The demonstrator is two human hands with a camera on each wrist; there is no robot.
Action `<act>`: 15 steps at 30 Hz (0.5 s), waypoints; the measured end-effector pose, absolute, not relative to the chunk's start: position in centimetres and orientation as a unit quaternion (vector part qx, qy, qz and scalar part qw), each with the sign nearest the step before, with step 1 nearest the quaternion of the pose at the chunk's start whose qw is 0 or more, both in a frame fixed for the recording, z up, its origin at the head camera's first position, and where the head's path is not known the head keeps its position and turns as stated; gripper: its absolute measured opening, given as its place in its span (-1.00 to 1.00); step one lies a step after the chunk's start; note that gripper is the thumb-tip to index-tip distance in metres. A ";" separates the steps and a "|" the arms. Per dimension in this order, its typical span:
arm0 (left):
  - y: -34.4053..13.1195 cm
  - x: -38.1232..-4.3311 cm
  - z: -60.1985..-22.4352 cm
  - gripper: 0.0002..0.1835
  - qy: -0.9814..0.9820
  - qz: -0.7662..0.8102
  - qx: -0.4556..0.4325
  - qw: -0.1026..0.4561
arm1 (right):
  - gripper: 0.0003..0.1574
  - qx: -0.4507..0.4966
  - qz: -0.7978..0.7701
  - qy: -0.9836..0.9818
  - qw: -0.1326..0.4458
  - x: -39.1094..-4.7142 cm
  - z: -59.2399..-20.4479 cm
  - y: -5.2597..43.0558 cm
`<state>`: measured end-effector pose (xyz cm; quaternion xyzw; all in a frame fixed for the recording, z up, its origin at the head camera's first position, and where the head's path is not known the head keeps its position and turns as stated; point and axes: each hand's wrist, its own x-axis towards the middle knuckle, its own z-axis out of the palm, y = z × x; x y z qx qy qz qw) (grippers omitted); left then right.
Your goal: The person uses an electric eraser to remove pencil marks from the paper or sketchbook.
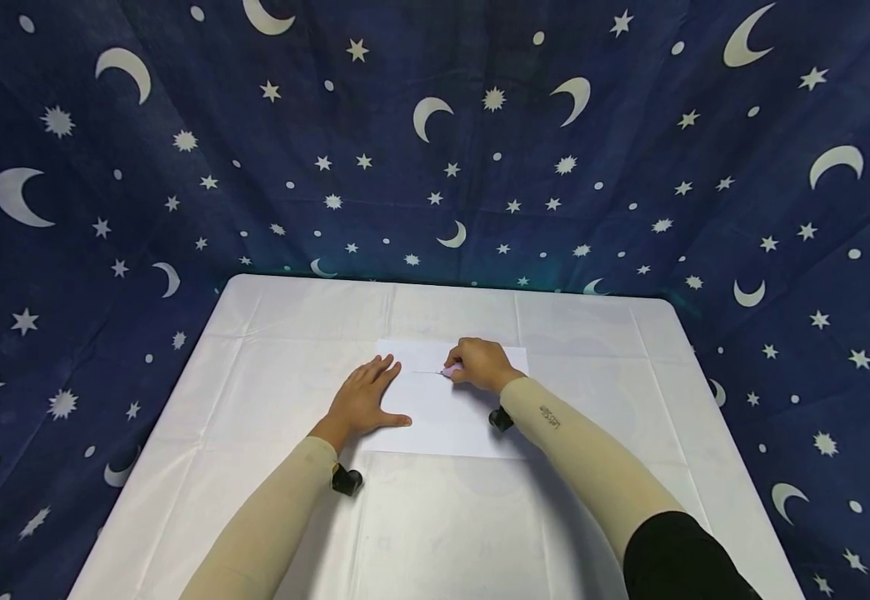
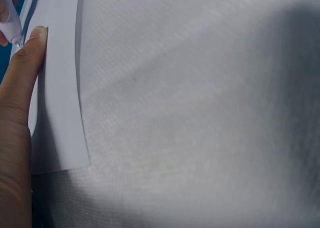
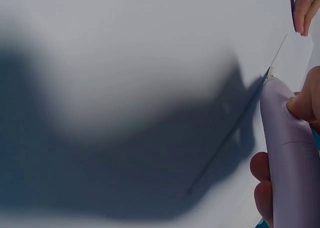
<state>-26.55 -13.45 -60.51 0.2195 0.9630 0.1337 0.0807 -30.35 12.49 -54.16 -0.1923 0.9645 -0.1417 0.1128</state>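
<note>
White paper (image 1: 442,429) lies on the table. My left hand (image 1: 363,402) rests at its left side, fingers spread and thumb out to the right; the thumb also shows in the left wrist view on the paper (image 2: 62,88). My right hand (image 1: 482,364) grips a lavender, rounded, pen-shaped tool (image 3: 287,133) with a small narrow tip; its exact kind cannot be made out. The tip is at the paper, and a thin dark line (image 1: 426,372) runs from it toward the left hand. In the right wrist view, part of the paper lies in shadow.
A white cloth with fold creases covers the table (image 1: 285,350). Behind and beside it hangs a dark blue curtain (image 1: 382,225) with moons and stars. Small black cameras (image 1: 347,480) sit at both wrists.
</note>
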 end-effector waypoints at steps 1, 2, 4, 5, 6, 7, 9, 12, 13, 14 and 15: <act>-13.4 -26.6 -60.5 0.21 0.962 0.137 0.221 0.077 | -0.82 -0.192 -0.144 0.964 0.112 -30.4 -54.1 12.4; -13.4 -26.6 -60.6 0.21 0.963 0.137 0.222 0.075 | -0.82 -0.192 -0.145 0.964 0.112 -30.4 -54.1 12.3; -13.4 -26.6 -60.8 0.22 0.962 0.137 0.223 0.071 | -0.82 -0.189 -0.149 0.964 0.114 -30.3 -54.0 12.2; -13.4 -26.6 -60.8 0.22 0.963 0.137 0.223 0.070 | -0.82 -0.186 -0.149 0.964 0.115 -30.3 -54.0 12.3; -13.5 -26.7 -60.9 0.22 0.962 0.137 0.224 0.069 | -0.81 -0.184 -0.147 0.965 0.117 -30.3 -54.0 12.4; -13.5 -26.7 -60.9 0.22 0.963 0.136 0.224 0.069 | -0.81 -0.182 -0.144 0.965 0.119 -30.2 -54.0 12.5; -13.6 -26.7 -61.0 0.22 0.962 0.136 0.225 0.068 | -0.80 -0.178 -0.140 0.966 0.122 -30.2 -54.0 12.8; -13.6 -26.7 -60.8 0.22 0.962 0.138 0.225 0.072 | -0.79 -0.176 -0.138 0.966 0.126 -30.2 -54.0 13.1; -13.6 -26.7 -60.8 0.22 0.962 0.139 0.225 0.074 | -0.80 -0.175 -0.139 0.966 0.127 -30.2 -54.0 13.2; -13.6 -26.6 -60.7 0.22 0.961 0.138 0.225 0.076 | -0.80 -0.176 -0.140 0.966 0.127 -30.2 -53.9 13.2; -13.5 -26.6 -60.6 0.22 0.961 0.139 0.225 0.077 | -0.80 -0.176 -0.140 0.966 0.126 -30.2 -53.9 13.2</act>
